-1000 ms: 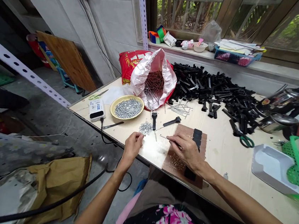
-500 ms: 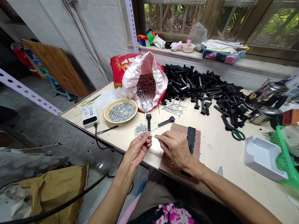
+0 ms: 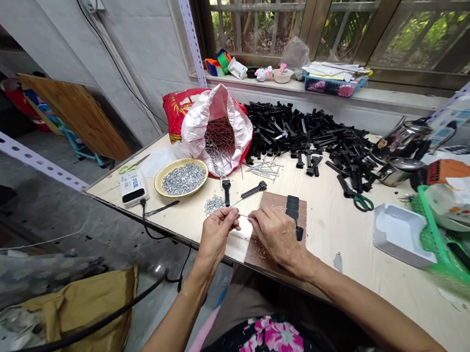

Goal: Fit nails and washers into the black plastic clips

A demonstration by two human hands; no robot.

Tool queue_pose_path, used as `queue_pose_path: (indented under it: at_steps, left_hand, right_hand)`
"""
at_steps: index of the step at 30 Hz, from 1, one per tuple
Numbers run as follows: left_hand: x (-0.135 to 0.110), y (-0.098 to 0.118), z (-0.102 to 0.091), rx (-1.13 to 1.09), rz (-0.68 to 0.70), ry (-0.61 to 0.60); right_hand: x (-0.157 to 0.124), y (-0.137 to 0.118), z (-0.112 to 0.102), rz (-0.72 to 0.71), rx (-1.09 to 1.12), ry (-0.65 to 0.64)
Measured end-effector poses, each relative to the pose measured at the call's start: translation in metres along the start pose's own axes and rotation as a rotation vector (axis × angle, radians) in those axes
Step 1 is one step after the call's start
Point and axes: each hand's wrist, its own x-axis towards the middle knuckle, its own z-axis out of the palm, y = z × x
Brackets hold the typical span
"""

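Observation:
A thin metal rod (image 3: 243,216) runs level between my two hands above the table's front edge. My left hand (image 3: 217,233) is closed in a pinch at its left end; anything small between those fingertips is hidden. The fingers of my right hand (image 3: 277,233) are closed on the other end, over a brown board (image 3: 262,254) with several black pieces (image 3: 293,207) in a column. Just beyond my fingers lie two black plastic parts with rods, one upright in view (image 3: 226,192) and one slanted (image 3: 254,189). Small metal nuts (image 3: 214,204) lie loose beside them.
A yellow dish (image 3: 158,186) of nuts stands left, near a white device (image 3: 133,189) with a cable. Behind are an open red-and-white sack (image 3: 189,132) of long screws and a heap of black parts (image 3: 307,130). Scissors (image 3: 362,202), a grey tray (image 3: 400,238) and a green basket (image 3: 433,241) are right.
My hands have moved slightly apart, and more of the rod shows between them. The whole view has shifted a little, so the table's things appear further left.

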Motion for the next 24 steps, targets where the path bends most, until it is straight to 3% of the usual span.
queue_pose_path:
  at_steps: [6, 15, 24]
  left_hand:
    - [0.002, -0.005, 0.004, 0.120, 0.080, -0.018]
    - [0.004, -0.007, 0.001, 0.144, 0.075, -0.043]
    - [0.008, -0.009, 0.003, 0.123, 0.040, -0.061]
  right_hand:
    - [-0.004, 0.005, 0.005, 0.065, 0.013, -0.027]
    - [-0.003, 0.011, 0.009, -0.051, -0.050, -0.022]
    - [-0.001, 0.013, 0.003, 0.219, 0.213, -0.288]
